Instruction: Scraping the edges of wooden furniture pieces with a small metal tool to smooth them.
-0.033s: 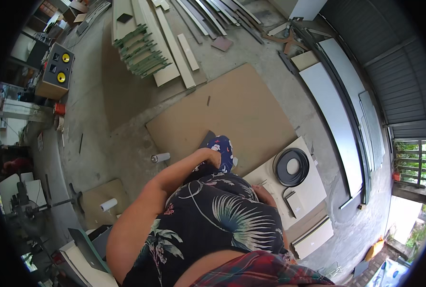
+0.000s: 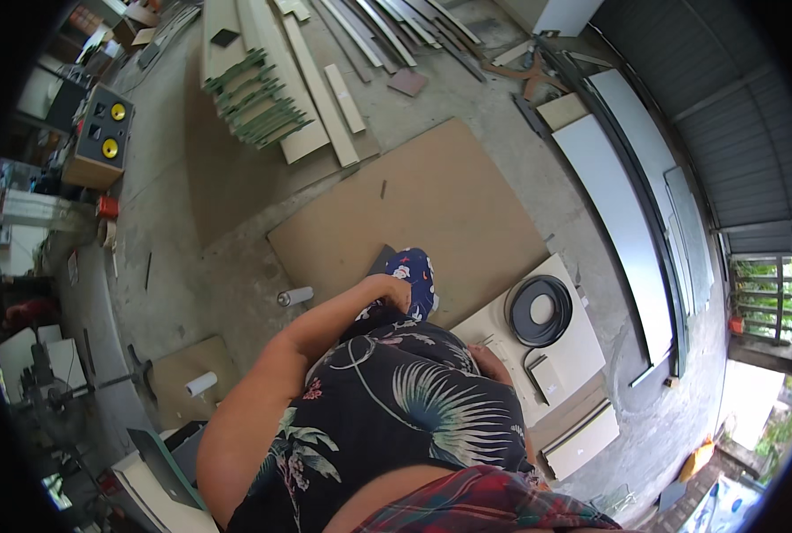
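My left hand (image 2: pixel 399 291) is bent inward at the blue patterned cloth (image 2: pixel 413 274) over my knee. Its fingers are hidden behind the wrist and the cloth. A dark flat piece (image 2: pixel 380 259) sticks out just beyond that hand. Only part of my right hand (image 2: pixel 486 361) shows past the edge of my dark floral top (image 2: pixel 413 382), and its fingers cannot be made out. Close to it lies a cream board (image 2: pixel 578 333) bearing a coil of black strip (image 2: pixel 513 311) and a bent dark strip (image 2: pixel 533 369).
A large brown sheet (image 2: pixel 458 195) covers the floor ahead. Green-edged stacked panels (image 2: pixel 258 102) and long strips stand beyond it. A spray can (image 2: pixel 295 296) lies at the left, with a white roll (image 2: pixel 201 384) nearer me. Long white panels (image 2: pixel 618 240) line the right side.
The whole scene sits very slightly further left in the picture. Both hands stay where they were, and no object has been moved.
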Demonstrator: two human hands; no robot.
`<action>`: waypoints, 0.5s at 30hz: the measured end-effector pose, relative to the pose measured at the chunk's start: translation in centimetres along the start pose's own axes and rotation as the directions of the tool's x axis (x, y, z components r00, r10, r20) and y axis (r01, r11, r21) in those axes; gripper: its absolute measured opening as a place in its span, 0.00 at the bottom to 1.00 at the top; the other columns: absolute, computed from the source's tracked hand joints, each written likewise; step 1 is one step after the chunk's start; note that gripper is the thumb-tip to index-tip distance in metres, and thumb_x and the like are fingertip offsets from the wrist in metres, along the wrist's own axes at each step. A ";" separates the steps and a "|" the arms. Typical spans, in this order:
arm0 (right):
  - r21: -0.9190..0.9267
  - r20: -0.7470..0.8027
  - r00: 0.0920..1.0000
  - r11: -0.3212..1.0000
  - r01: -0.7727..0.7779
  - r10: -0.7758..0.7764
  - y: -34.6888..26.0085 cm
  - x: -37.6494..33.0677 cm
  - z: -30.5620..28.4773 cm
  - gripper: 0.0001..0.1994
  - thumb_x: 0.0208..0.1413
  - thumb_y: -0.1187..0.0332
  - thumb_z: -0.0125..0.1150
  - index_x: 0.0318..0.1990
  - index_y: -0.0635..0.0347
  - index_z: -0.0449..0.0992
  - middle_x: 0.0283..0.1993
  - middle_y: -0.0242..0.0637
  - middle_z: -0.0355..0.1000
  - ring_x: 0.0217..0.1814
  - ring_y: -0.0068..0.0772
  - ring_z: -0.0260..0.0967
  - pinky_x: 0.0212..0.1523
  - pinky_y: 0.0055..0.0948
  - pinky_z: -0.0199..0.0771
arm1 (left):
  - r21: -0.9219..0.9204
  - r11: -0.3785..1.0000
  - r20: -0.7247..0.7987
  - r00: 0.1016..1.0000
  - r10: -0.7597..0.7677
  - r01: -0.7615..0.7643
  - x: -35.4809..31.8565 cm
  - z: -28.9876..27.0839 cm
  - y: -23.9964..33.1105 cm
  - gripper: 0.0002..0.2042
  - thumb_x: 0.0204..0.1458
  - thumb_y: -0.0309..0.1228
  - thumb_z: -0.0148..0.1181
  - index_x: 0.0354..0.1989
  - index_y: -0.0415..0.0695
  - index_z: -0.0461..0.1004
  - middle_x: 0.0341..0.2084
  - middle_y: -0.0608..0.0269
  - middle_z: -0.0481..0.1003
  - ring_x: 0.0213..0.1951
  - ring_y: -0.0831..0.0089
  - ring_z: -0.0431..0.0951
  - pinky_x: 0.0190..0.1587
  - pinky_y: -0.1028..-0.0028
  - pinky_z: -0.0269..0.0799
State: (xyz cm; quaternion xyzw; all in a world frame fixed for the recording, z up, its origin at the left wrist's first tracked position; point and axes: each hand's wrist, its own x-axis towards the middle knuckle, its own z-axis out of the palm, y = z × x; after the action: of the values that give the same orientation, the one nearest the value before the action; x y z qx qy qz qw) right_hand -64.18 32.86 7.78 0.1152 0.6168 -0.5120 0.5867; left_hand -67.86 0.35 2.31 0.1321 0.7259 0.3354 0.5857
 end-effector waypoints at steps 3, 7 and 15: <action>0.146 -0.020 1.000 0.989 0.015 -0.013 -0.4 1.4 -3.3 0.13 0.58 0.61 0.52 0.39 0.61 0.76 0.34 0.29 0.74 0.32 0.18 0.69 0.35 0.21 0.70 | -0.027 0.999 0.008 1.000 -0.018 0.018 0.9 -4.9 1.8 0.11 0.36 0.32 0.62 0.29 0.43 0.81 0.24 0.61 0.79 0.24 0.71 0.75 0.28 0.69 0.72; 0.122 -0.054 0.996 0.990 0.070 -0.064 -5.8 2.7 -6.0 0.13 0.59 0.63 0.50 0.39 0.62 0.76 0.35 0.29 0.75 0.33 0.19 0.69 0.35 0.21 0.70 | 0.369 0.927 -0.050 0.994 0.097 -0.072 3.4 -9.6 2.7 0.10 0.39 0.32 0.56 0.28 0.42 0.80 0.25 0.54 0.78 0.27 0.65 0.76 0.31 0.64 0.70; -0.530 0.063 0.858 0.711 0.462 -0.510 -15.6 10.9 -13.5 0.16 0.57 0.60 0.49 0.41 0.64 0.76 0.39 0.33 0.75 0.41 0.24 0.68 0.46 0.26 0.65 | 0.278 0.959 0.012 0.998 0.055 -0.056 4.6 -25.9 3.2 0.14 0.40 0.34 0.56 0.35 0.42 0.79 0.31 0.52 0.79 0.32 0.64 0.78 0.36 0.65 0.71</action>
State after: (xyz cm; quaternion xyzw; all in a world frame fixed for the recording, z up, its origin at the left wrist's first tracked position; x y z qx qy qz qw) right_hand -87.00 31.21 3.48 -0.1942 0.7666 -0.4530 0.4116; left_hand -94.15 -3.22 3.19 0.2338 0.7607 0.2462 0.5532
